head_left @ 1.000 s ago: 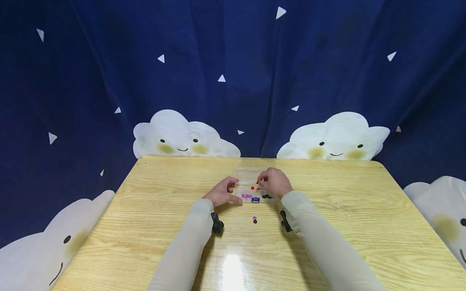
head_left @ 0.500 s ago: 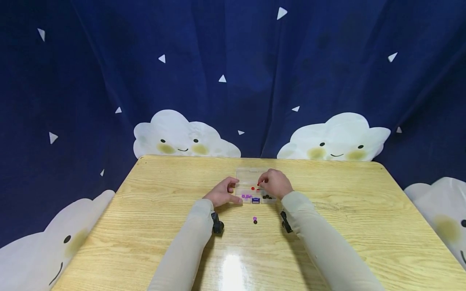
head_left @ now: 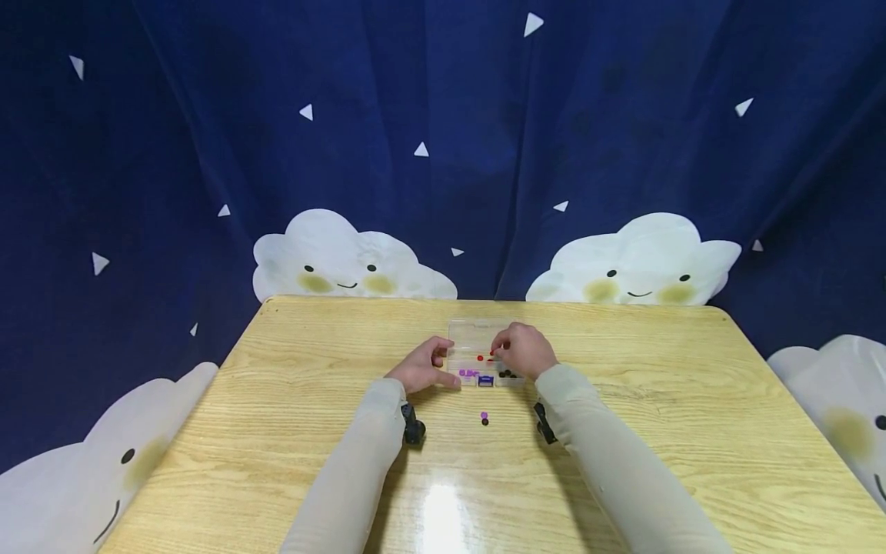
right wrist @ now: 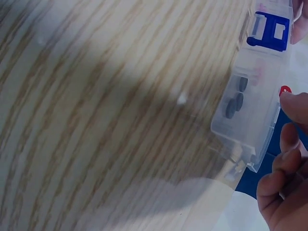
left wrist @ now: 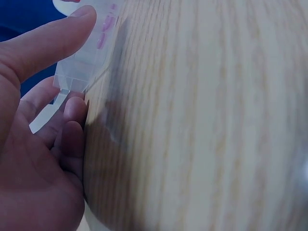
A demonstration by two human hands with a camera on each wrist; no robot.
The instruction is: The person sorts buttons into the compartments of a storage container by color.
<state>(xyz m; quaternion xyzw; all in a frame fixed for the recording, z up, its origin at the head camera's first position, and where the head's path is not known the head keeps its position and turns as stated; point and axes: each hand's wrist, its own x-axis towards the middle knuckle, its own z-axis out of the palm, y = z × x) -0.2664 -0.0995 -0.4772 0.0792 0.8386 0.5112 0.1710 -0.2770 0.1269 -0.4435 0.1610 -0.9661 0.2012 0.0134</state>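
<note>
A clear plastic compartment box [head_left: 473,335] with a blue latch [right wrist: 268,31] stands on the table, its lid raised at the back. My left hand [head_left: 421,368] holds the box's left end, thumb along the front and fingers curled at the side. In the right wrist view, the thumb and fingertip of my right hand [right wrist: 288,159] pinch a red button [right wrist: 285,90] over the box. Purple buttons [head_left: 468,373] sit in the front left compartment and black buttons [right wrist: 236,98] in the front right. Another red button [head_left: 481,358] lies farther back in the box.
A purple button [head_left: 484,415] and a black button [head_left: 485,422] lie close together on the wooden table [head_left: 332,338], in front of the box. A dark blue curtain [head_left: 429,100] with white clouds hangs behind the table.
My right hand has lowered the pinched red button slightly toward the box and shifted it a little to the right. The left hand keeps its place at the box.
</note>
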